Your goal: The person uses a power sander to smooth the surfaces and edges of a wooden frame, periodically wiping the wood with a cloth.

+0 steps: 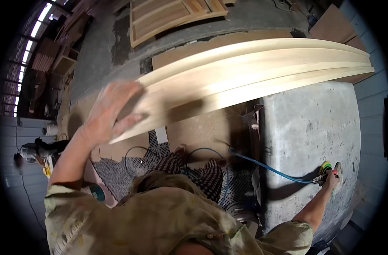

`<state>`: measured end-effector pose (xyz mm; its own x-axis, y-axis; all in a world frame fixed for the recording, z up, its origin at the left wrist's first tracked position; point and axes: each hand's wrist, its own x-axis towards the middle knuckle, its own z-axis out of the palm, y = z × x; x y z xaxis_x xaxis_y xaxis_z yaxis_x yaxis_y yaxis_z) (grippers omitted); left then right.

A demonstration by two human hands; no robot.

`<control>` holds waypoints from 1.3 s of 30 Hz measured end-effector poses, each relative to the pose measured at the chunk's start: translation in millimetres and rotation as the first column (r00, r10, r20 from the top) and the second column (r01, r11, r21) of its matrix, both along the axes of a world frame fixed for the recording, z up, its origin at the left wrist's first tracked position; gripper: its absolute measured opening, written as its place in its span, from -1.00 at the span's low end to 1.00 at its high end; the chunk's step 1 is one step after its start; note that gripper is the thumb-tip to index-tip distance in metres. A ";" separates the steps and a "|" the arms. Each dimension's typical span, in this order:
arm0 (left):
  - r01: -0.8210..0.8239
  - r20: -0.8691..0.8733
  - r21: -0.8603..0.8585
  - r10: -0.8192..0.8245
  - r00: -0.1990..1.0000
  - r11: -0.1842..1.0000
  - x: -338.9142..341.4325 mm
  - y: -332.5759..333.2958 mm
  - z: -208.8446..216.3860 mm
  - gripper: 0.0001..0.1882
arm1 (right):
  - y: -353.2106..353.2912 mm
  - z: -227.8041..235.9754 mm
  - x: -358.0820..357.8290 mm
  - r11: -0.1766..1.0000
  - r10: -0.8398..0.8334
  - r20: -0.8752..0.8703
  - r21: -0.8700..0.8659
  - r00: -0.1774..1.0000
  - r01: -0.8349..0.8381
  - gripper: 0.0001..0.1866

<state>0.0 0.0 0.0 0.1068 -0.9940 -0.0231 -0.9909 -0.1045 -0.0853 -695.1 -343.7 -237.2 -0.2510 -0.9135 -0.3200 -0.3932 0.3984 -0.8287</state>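
Observation:
A long pale wooden board with stepped, moulded edges slants across the view, its right end beyond the far edge of the grey worktable. My left hand grips the board's left end, fingers over the top and thumb at the near edge, slightly blurred. On the worktable, at its right side, my right hand is closed around an air sander with a yellow-green pad. A blue air hose runs left from the sander off the table. Whether the board's right end rests on anything, I cannot tell.
A wooden panel frame lies on the floor at the back. Brown sheets lean by the right wall. Patterned matting and the coiled hose lie near my feet. Wooden pieces are stacked far left. A bucket stands beside the table.

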 end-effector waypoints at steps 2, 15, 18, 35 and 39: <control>-0.047 -0.105 0.058 0.053 0.993 0.997 2.5 5.1 -8.0 -0.22 | 28.2 23.7 42.0 0.999 -0.018 -0.021 -0.045 1.000 0.017 -0.17; 0.043 -0.740 0.156 0.088 0.667 0.987 87.7 -19.2 -97.9 -0.45 | 150.4 186.0 442.6 0.512 0.723 -0.332 -0.333 0.606 -0.792 -0.22; 0.075 -0.646 0.122 0.022 0.763 0.990 101.0 -9.2 -98.6 -0.42 | 242.7 206.6 546.9 0.132 0.755 -0.642 -0.047 0.131 -0.990 -0.30; -0.010 -0.549 0.186 0.113 0.828 0.982 118.2 30.5 -90.3 -0.34 | 300.5 177.7 539.2 0.177 0.661 -0.711 -0.163 0.240 -0.971 -0.31; -0.028 -0.532 0.148 0.104 0.840 0.989 100.5 10.1 -89.2 -0.33 | 182.6 122.2 443.7 0.736 0.419 -0.001 -0.586 0.908 -0.340 -0.28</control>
<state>100.5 10.1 -89.2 0.1053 -0.9690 -0.2237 -0.8759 -0.1969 0.4404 -251.4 -161.1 -115.0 0.1615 -0.9475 0.2760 -0.2893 -0.3128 -0.9047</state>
